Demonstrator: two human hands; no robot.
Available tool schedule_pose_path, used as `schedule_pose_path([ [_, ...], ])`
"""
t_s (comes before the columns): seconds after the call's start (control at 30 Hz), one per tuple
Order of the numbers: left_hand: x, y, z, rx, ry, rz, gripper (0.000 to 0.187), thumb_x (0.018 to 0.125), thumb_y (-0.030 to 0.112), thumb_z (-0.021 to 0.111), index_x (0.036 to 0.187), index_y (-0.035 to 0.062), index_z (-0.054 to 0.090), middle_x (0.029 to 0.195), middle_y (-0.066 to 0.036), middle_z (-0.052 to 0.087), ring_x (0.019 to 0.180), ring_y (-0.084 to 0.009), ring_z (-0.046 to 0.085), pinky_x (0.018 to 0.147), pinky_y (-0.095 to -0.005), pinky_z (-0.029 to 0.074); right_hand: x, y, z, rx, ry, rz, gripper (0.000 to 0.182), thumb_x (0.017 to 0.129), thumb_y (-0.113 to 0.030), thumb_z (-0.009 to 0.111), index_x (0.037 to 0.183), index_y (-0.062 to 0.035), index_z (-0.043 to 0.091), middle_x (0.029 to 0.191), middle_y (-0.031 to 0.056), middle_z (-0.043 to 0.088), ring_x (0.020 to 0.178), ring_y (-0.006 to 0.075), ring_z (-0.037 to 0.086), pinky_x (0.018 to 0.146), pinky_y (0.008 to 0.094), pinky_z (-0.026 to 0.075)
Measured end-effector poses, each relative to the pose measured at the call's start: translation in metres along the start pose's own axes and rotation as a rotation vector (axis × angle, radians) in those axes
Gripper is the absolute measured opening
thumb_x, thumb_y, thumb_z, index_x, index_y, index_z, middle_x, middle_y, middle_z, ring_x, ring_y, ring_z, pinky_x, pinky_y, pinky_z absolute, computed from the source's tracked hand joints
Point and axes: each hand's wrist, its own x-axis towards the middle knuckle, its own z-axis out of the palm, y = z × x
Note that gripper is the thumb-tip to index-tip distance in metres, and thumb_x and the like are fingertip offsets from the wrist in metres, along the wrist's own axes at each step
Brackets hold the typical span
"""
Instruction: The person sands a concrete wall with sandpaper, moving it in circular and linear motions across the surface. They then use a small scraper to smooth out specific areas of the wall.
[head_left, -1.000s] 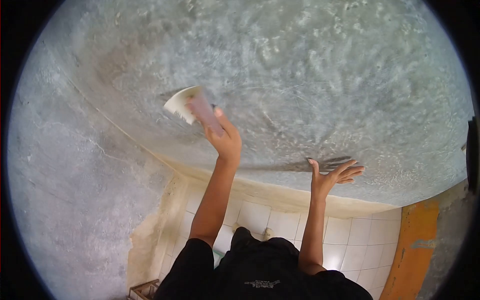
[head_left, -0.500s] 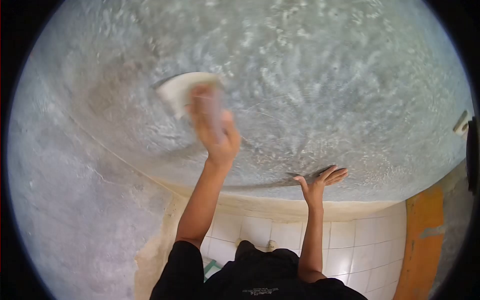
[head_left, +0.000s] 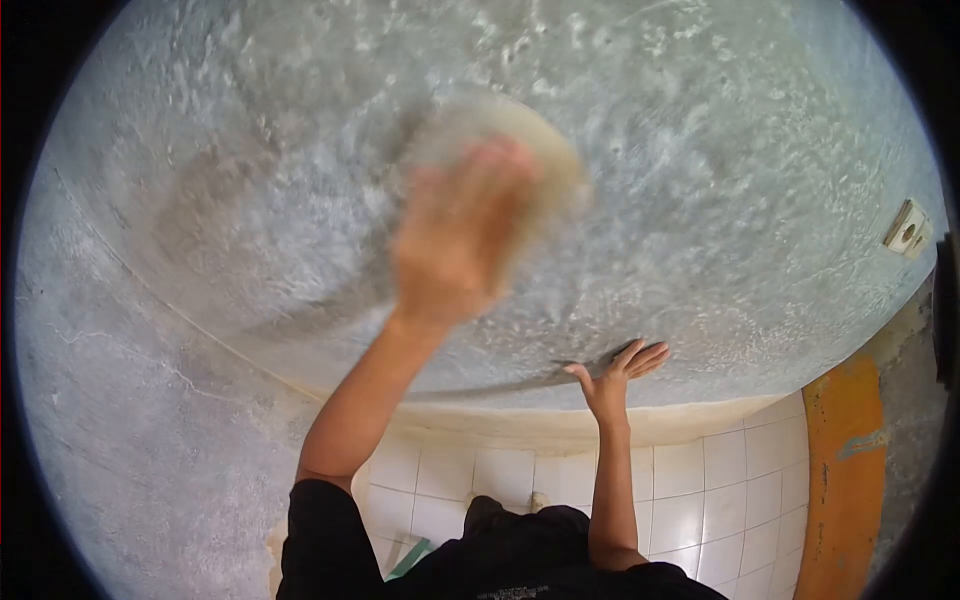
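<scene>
My left hand (head_left: 450, 250), smeared by motion, is closed on a pale, wide, fan-shaped scraper (head_left: 553, 158). Its broad end lies over the mottled grey wall (head_left: 700, 190), and the fingers cover most of the rest. Lower and to the right, my right hand (head_left: 618, 378) rests against the same wall near its bottom edge. Its fingers are stretched out, the thumb stands apart, and it holds nothing.
A second wall (head_left: 130, 380) with a fine crack meets this one at a corner on the left. White floor tiles (head_left: 680, 510) lie below. An orange panel (head_left: 843, 470) stands at right, beneath a white wall socket (head_left: 906, 228). Something green (head_left: 410, 557) is beside my body.
My left hand has swept right and slightly up with the scraper, which has tilted to the right. My right hand stays on the wall while the view shifts a little.
</scene>
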Motion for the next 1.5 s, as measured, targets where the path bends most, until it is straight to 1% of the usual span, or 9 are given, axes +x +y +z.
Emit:
schedule_pose_path([
  [0.13,0.040,0.001,-0.016,-0.197,0.205,-0.132,0.042,0.090,0.014,0.058,0.132,0.0127,0.060,0.138,-0.005,0.056,0.132,-0.0243,0.048,0.112,-0.0460,0.032,-0.004,0.003,0.003,-0.021,0.009,0.009,0.132,0.073,-0.067,0.069,0.150,-0.0088,-0.021,0.144,0.0331,-0.037,0.134,0.0522,-0.034,0.101,0.0722,-0.014],
  [0.27,0.069,-0.014,-0.034,-0.061,-0.078,0.248,0.040,0.089,0.022,0.063,0.127,0.0113,0.062,0.136,-0.006,0.057,0.127,-0.0274,0.052,0.111,-0.0458,0.032,-0.005,0.008,0.004,-0.016,0.059,-0.082,0.130,0.073,-0.067,0.068,0.151,-0.0085,-0.018,0.146,0.0339,-0.034,0.135,0.0537,-0.030,0.101,0.0731,-0.012],
  [0.37,0.113,-0.055,-0.014,0.063,0.387,0.094,0.040,0.089,0.019,0.060,0.128,0.0099,0.061,0.136,-0.008,0.057,0.128,-0.0266,0.052,0.112,-0.0467,0.031,-0.008,0.007,0.006,-0.052,0.044,-0.031,0.129,0.074,-0.066,0.069,0.152,-0.0076,-0.016,0.146,0.0346,-0.033,0.135,0.0552,-0.029,0.101,0.0734,-0.012],
  [0.57,0.142,-0.040,-0.056,-0.057,-0.101,0.439,0.043,0.092,0.016,0.055,0.135,0.0092,0.055,0.141,-0.015,0.050,0.132,-0.0310,0.047,0.111,-0.0438,0.037,-0.011,0.015,0.009,-0.038,0.056,-0.068,0.129,0.073,-0.065,0.070,0.152,-0.0076,-0.015,0.147,0.0358,-0.030,0.134,0.0573,-0.028,0.100,0.0746,-0.011],
  [0.63,0.169,-0.045,-0.068,-0.188,0.103,0.044,0.043,0.091,0.017,0.057,0.133,0.0095,0.056,0.138,-0.013,0.054,0.129,-0.0292,0.051,0.109,-0.0439,0.039,-0.013,0.013,0.010,-0.022,0.054,-0.058,0.129,0.073,-0.065,0.071,0.152,-0.0069,-0.013,0.147,0.0356,-0.030,0.134,0.0573,-0.028,0.100,0.0748,-0.011],
  [0.83,0.172,-0.025,-0.049,-0.135,-0.119,0.623,0.048,0.087,0.011,0.058,0.136,0.0103,0.054,0.135,-0.012,0.056,0.125,-0.0267,0.055,0.107,-0.0425,0.042,-0.015,0.015,0.010,-0.044,0.053,-0.059,0.125,0.075,-0.065,0.069,0.153,-0.0051,-0.009,0.149,0.0360,-0.026,0.135,0.0572,-0.026,0.101,0.0744,-0.011],
  [1.07,0.255,-0.058,-0.092,-0.124,0.344,-0.052,0.036,0.095,0.015,0.055,0.130,0.0080,0.057,0.136,-0.014,0.055,0.126,-0.0314,0.053,0.106,-0.0420,0.044,-0.016,0.013,0.016,-0.044,0.061,-0.039,0.122,0.078,-0.063,0.067,0.153,-0.0053,-0.009,0.149,0.0376,-0.025,0.136,0.0577,-0.024,0.101,0.0735,-0.012],
  [1.2,0.208,-0.007,-0.047,-0.104,-0.174,0.886,0.044,0.091,0.015,0.061,0.134,0.0114,0.053,0.133,-0.014,0.057,0.119,-0.0280,0.058,0.101,-0.0405,0.047,-0.017,0.015,0.015,-0.030,0.051,-0.030,0.120,0.078,-0.062,0.068,0.153,-0.0062,-0.008,0.150,0.0354,-0.025,0.136,0.0572,-0.025,0.101,0.0734,-0.013],
  [1.5,0.294,-0.106,-0.110,-0.033,0.404,-0.131,0.046,0.099,0.031,0.045,0.139,0.0096,0.048,0.141,-0.015,0.050,0.126,-0.0406,0.049,0.108,-0.0448,0.039,-0.006,0.005,0.008,0.065,0.080,-0.061,0.106,0.087,-0.058,0.059,0.154,-0.0163,-0.012,0.150,0.0216,-0.037,0.137,0.0481,-0.032,0.101,0.0716,-0.016],
])
